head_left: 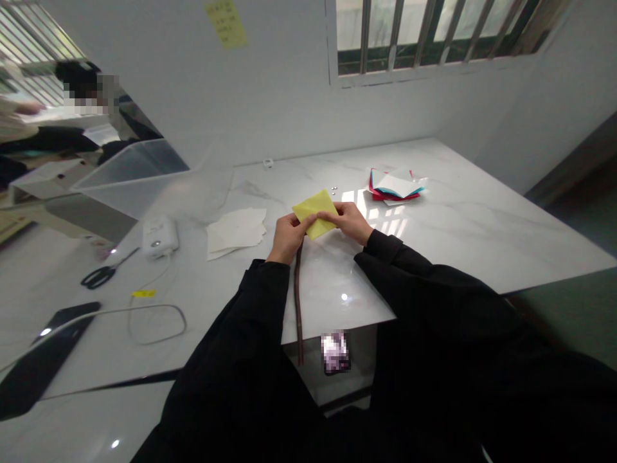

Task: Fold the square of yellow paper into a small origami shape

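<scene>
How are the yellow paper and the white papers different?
The yellow paper is bright and on its own, but the white papers are pale and lie in a loose pile. The yellow paper is between the left hand and right hand, while the white papers lie untouched on the table. Both are paper.

A craft workroom, marble-topped table (457,218), folded yellow paper (314,212), coloured paper stack (395,186), scissors (99,275), barred window (414,32)

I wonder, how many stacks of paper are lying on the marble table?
2: a cream stack on the near left, and a red, teal and white stack farther back on the right.
</scene>
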{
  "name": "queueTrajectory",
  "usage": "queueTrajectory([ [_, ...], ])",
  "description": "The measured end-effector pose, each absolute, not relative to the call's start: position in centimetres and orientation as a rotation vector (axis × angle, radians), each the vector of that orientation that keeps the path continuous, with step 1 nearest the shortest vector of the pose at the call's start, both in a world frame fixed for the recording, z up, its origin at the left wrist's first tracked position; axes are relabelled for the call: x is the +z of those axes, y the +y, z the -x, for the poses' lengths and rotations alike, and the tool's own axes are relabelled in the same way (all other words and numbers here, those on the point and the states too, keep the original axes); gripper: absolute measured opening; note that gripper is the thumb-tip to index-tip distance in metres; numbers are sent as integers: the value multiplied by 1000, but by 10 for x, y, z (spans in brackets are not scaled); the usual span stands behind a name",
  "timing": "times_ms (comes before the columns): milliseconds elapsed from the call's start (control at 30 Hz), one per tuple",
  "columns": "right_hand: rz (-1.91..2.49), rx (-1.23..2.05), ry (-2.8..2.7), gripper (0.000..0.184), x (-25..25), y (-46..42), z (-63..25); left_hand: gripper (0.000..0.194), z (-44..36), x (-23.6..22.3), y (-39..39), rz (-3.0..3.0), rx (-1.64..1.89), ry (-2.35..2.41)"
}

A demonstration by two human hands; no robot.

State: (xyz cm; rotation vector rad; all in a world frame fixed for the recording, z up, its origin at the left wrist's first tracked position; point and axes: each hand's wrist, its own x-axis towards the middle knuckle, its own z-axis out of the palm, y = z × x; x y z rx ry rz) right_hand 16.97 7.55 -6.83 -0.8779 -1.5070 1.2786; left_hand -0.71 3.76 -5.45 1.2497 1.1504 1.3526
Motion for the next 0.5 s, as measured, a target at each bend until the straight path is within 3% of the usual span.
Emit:
queueTrajectory([
  [167, 903, 1205, -1567, 52, -67, 72, -165, 60, 9, -53, 37, -1295, 1368, 1194],
  [333, 971, 877, -1658, 46, -63, 72, -170, 64, 17, -62, 45, -1291, 1456, 1255],
  [500, 1260, 578, -1547, 32, -76, 92, -192, 55, 27, -72, 53, -1296, 1597, 1412],
])
